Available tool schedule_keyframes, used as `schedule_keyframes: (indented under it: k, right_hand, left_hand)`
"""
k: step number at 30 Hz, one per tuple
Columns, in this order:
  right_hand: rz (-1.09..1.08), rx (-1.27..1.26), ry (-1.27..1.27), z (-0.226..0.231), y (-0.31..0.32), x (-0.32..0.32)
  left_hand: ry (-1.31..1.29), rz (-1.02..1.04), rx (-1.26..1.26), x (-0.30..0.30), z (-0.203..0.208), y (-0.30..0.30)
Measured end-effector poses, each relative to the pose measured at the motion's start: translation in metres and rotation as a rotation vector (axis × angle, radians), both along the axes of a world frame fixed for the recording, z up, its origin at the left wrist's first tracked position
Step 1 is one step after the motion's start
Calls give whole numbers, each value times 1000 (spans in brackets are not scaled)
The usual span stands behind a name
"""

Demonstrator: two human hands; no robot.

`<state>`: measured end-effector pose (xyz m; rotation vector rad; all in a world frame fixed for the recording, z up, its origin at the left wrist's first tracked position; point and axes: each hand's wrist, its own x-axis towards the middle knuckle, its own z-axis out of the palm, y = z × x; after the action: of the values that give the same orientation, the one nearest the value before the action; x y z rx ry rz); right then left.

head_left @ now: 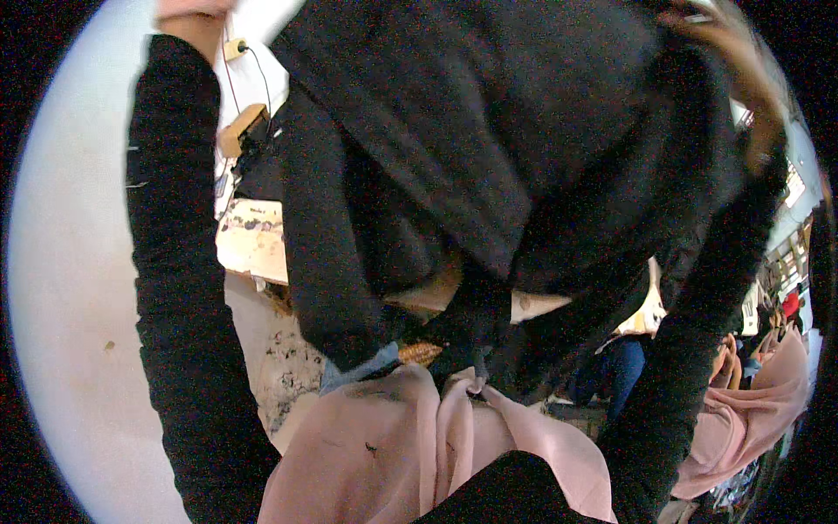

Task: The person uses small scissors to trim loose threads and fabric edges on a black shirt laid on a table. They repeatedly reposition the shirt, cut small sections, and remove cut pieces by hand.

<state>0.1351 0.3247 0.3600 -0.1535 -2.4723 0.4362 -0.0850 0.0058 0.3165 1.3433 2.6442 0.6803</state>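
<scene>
A large black garment (471, 113) hangs in front of me, spread wide and falling in loose folds. It covers most of the table behind it. Both my arms are raised in black sleeves. At the upper left edge, only the heel and wrist of my left hand (194, 10) show, left of the cloth; its fingers are cut off by the picture's edge. My right hand (711, 31), blurred, is closed at the garment's upper right edge.
Behind the cloth, a worn, stained tabletop (250, 240) shows in part. A pale plug socket (235, 49) with a dark cable is on the left wall. At the right, another person in pink cloth (742, 419) sits close to my right arm.
</scene>
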Motion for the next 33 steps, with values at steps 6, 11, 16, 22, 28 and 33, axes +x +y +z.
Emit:
schedule_keyframes:
  k: [6,11,16,22,28,33]
  right_hand:
    - [203,233,558,-153,65,-152]
    - [300,-294,-145,-294,45,-82]
    - [-173,20,-286,-416,22,-16]
    - [-343,-34,-391,-432,139,24]
    - [-370,-149,-108,-395,83,23]
    - [130,-302,-197,-412,-1,-12]
  left_hand:
    - [656,50,799,-70,-146,57]
    - [145,28,362,17,-310,31]
    - [250,151,142,28,-401,-5]
    - [-23,259,-213,-13,-431,-44]
    - [39,415,174,-27,-410,-26]
    - [-746,536,433,-86,-401,32]
